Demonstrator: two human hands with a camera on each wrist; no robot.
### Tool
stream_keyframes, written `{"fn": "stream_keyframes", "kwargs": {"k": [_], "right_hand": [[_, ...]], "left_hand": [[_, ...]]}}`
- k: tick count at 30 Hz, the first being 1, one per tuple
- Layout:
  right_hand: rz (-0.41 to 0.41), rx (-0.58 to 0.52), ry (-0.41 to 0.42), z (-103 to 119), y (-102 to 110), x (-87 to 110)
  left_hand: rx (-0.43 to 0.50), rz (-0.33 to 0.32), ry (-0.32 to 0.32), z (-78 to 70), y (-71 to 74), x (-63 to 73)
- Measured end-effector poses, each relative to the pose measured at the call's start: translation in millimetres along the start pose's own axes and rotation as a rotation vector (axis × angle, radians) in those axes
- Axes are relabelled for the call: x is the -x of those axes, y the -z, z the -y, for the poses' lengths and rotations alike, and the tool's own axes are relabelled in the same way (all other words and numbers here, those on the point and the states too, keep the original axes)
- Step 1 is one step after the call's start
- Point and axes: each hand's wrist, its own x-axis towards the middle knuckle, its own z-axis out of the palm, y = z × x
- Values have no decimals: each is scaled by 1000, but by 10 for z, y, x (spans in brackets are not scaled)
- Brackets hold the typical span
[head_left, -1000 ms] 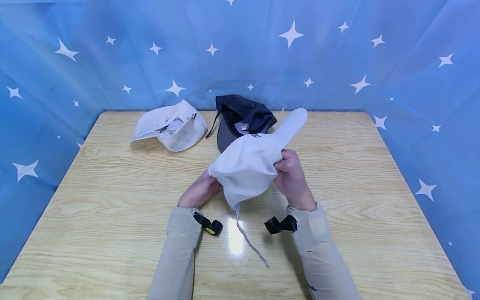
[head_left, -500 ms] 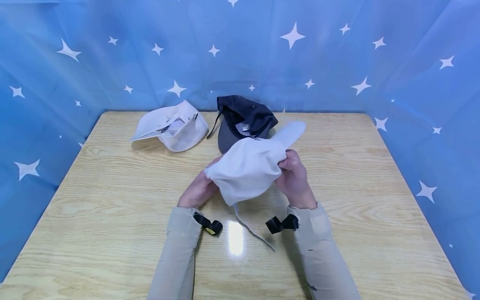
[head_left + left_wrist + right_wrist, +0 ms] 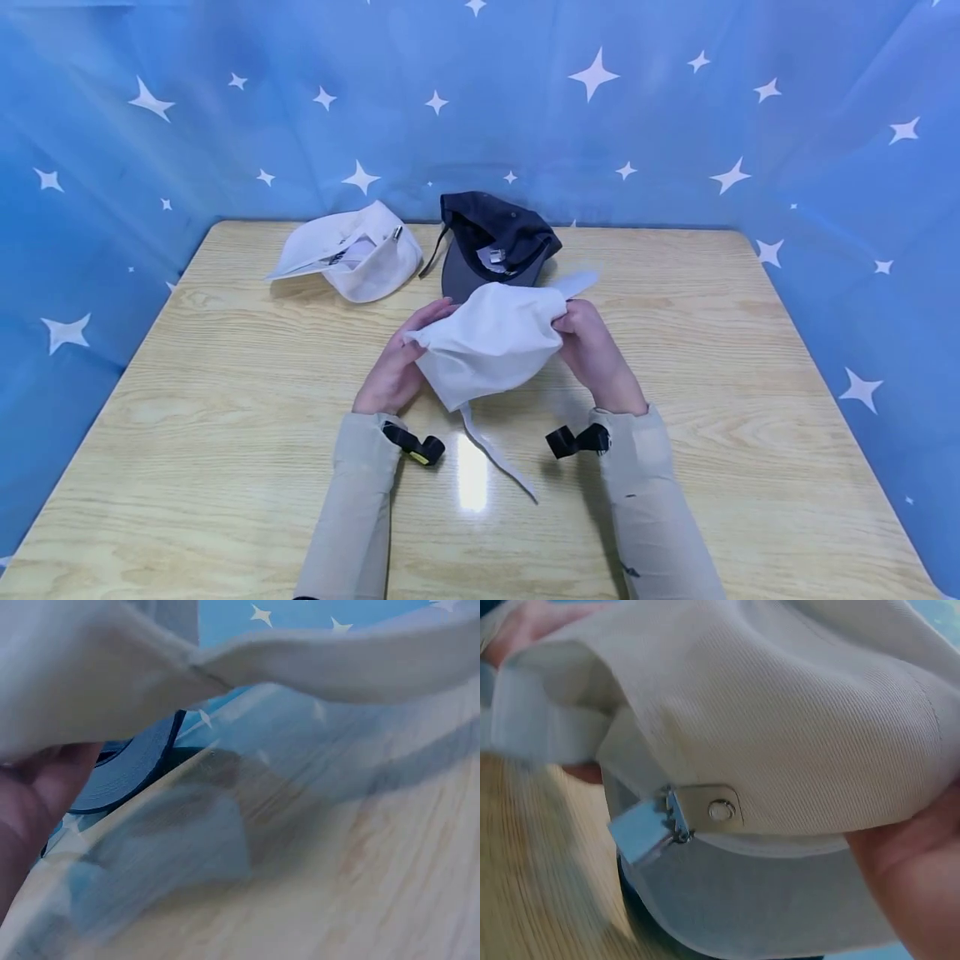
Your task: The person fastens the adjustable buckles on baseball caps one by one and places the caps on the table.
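Note:
A white baseball cap (image 3: 495,337) is held above the table in both hands, its crown facing me and its brim (image 3: 576,284) pointing to the upper right. My left hand (image 3: 390,371) grips its left edge, with the fingers behind the fabric. On the other side my right hand (image 3: 600,354) pinches the cap near the brim. A loose strap (image 3: 498,458) dangles from its lower edge. The right wrist view shows a metal clasp (image 3: 676,816) on the cap's band. In the left wrist view the cap (image 3: 90,682) hides most of the left hand's fingers.
Behind the held cap, a dark navy cap (image 3: 502,225) lies with its opening toward me. Another white cap (image 3: 375,262) lies to its left on the wooden table (image 3: 225,417). A blue curtain with stars (image 3: 480,108) hangs around the back and sides.
The held cap has tipped so its brim is lower and less visible. My left fingers now show above its left edge. The loose strap has swung. Both caps at the back stay in place.

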Motion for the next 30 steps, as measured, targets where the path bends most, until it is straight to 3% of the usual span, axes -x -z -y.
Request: {"fn": "stream_keyframes", "kwargs": {"k": [8, 12, 18, 23, 26, 30], "right_hand": [[-86, 175, -25, -20, 151, -8], [-119, 206, -41, -11, 207, -8], [-197, 279, -116, -3, 222, -18], [-241, 267, -154, -16, 229, -26], [-220, 228, -166, -23, 251, -16], [-182, 198, -247, -18, 293, 5]], "left_hand": [[72, -41, -13, -28, 10, 16], [129, -40, -15, -31, 21, 32], [141, 21, -39, -33, 29, 7], [138, 42, -43, -35, 30, -4], [123, 13, -35, -30, 36, 1], [111, -7, -37, -24, 36, -2]]}}
